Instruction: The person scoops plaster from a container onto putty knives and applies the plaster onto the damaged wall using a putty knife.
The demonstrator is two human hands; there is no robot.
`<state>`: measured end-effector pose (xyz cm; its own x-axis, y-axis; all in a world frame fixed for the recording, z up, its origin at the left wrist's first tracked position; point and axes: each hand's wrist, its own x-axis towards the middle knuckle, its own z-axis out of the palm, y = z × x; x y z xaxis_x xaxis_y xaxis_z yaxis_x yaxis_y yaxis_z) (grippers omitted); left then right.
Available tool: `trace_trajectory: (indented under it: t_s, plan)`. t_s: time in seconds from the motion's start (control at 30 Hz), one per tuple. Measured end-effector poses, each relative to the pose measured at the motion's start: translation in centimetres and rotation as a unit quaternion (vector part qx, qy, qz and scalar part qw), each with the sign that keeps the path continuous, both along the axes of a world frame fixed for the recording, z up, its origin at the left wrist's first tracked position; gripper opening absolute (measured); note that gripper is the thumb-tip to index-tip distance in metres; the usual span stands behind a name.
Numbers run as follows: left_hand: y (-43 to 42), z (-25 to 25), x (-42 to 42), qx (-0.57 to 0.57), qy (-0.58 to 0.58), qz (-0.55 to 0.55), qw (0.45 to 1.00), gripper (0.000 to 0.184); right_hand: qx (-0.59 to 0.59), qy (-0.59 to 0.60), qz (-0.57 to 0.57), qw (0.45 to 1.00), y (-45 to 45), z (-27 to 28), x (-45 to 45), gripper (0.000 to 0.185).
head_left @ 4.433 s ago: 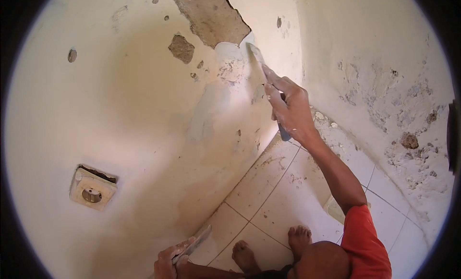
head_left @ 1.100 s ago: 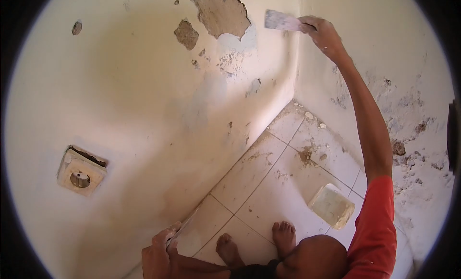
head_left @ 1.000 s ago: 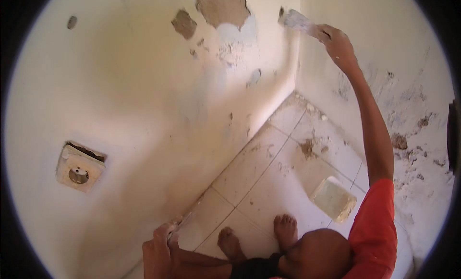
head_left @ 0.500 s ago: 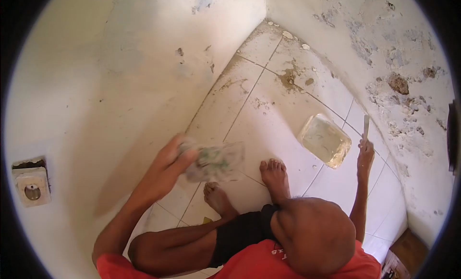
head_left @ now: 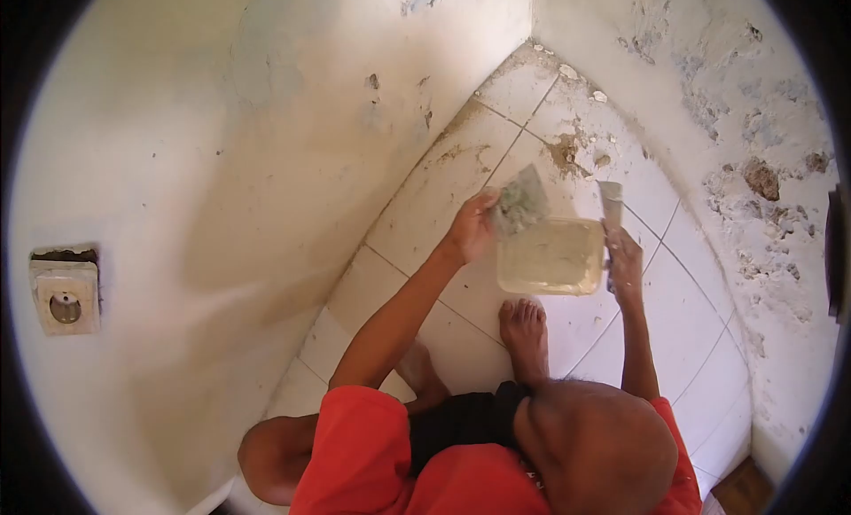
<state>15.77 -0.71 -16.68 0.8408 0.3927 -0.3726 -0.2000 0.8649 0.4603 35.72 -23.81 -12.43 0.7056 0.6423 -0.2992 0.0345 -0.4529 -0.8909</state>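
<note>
My left hand (head_left: 472,224) is closed on the edge of a small, flat, roughly square sheet (head_left: 523,201) smeared with grey-green matter; its exact kind is unclear. That sheet hangs over the upper left corner of a rectangular, cream-coloured plastic tub (head_left: 550,260). Inside the tub lies something pale and smooth. My right hand (head_left: 624,265) grips a putty knife (head_left: 610,196), its wide blade pointing away from me. The fingers of this hand are right beside the tub's right rim; whether they touch it I cannot tell.
White floor tiles (head_left: 417,222) bear brown dirt (head_left: 565,153) and loose flakes towards the corner. Peeling, pitted plaster marks the right wall (head_left: 753,214). A socket (head_left: 66,306) sits in the left wall. My bare foot (head_left: 525,333) stands just below the tub.
My left hand has moved up and right with the sheet, to the tub. The tub has shifted left and turned straighter. My right hand has come left beside it with the putty knife.
</note>
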Motion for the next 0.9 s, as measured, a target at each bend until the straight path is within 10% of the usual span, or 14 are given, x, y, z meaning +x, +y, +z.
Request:
trace_trajectory:
  t_s: [0.27, 0.4, 0.47, 0.9]
  plan:
    - [1.8, -0.5, -5.4, -0.053, 0.082, -0.007, 0.995, 0.039, -0.037, -0.214, 0.105, 0.971, 2.6, 3.2, -0.9, 0.024]
    - [0.6, -0.3, -5.3, 0.05, 0.164, 0.016, 0.985, 0.036, -0.171, -0.099, 0.183, 0.963, 1.5, 10.5, -0.5, 0.024]
    - [0.8, -1.3, -4.6, 0.06, 0.162, 0.034, 0.984, 0.035, -0.24, -0.263, 0.273, 0.894, 2.1, 12.1, -1.6, 0.022]
    - [-1.7, -1.8, -3.2, -0.017, 0.123, 0.088, 0.988, 0.05, -0.197, -0.306, 0.508, 0.781, 6.1, 0.7, -5.8, 0.019]
